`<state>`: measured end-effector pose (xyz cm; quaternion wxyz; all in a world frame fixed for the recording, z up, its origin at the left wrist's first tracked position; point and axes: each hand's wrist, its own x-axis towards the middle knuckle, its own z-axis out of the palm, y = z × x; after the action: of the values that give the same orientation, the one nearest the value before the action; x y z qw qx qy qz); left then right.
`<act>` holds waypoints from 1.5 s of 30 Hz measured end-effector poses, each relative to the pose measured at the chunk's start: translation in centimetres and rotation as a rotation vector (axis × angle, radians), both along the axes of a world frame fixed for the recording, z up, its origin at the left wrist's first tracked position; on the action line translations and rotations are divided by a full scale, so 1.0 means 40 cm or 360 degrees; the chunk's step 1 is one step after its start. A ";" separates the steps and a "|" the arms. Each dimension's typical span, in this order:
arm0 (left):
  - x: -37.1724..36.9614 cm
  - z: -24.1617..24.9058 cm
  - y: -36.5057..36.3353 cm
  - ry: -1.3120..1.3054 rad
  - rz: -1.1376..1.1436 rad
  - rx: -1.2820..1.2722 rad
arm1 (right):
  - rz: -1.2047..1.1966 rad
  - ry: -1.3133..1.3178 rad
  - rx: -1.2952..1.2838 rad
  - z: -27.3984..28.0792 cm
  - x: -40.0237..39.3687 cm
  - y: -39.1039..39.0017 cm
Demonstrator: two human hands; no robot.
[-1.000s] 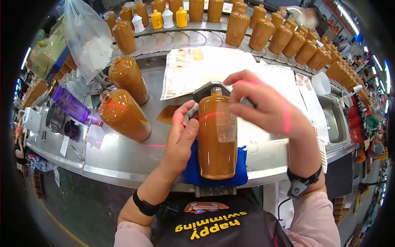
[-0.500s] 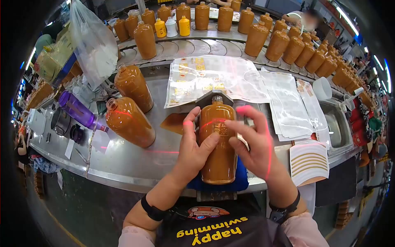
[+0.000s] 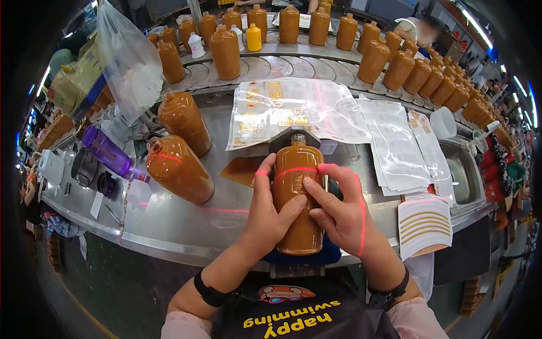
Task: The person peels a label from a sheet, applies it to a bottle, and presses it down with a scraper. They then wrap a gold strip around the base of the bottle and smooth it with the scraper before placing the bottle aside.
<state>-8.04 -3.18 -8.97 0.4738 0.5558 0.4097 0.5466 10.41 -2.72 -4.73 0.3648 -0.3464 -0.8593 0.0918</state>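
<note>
A glossy brown bottle [image 3: 298, 240] lies tilted in front of me, its clear neck against a dark metal rest [image 3: 275, 137] and its base on a blue cloth [image 3: 332, 255]. My left hand [image 3: 270, 213] is wrapped round its left side, thumb across the front. From the right, my right hand [image 3: 345, 204] grips the bottle, the forefinger pressing beside a small gold decal [image 3: 299, 184], partly covered by the fingers. A red light line crosses the bottle and both hands. Two more brown bottles [image 3: 179, 169] [image 3: 185, 123] stand to the left.
Behind the bench, a curved conveyor [image 3: 271, 66] carries several brown bottles and small white and yellow ones. Printed decal sheets [image 3: 248, 127], paper stacks [image 3: 398, 152] and gold-striped strips [image 3: 423, 226] lie nearby. A sink [image 3: 466, 169] is right, a purple bottle [image 3: 104, 148] left. Another person [image 3: 409, 25] sits far back.
My right forefinger has come down from a blurred position onto the bottle front, and the right hand has closed against its side. The conveyor bottles have shifted to the right.
</note>
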 end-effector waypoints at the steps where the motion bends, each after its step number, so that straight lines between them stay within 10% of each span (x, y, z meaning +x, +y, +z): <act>1: 0.000 -0.001 -0.006 0.0021 0.0001 0.0032 | 0.0011 -0.0023 -0.0001 0.002 0.002 -0.004; 45: -0.012 0.001 0.017 -0.0554 -0.0209 -0.0150 | -0.0100 0.0127 -0.0125 -0.015 0.021 -0.009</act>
<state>-8.54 -2.50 -8.92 0.5976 0.4556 0.3096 0.5826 11.24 -3.09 -5.34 0.3875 -0.3833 -0.8286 0.1277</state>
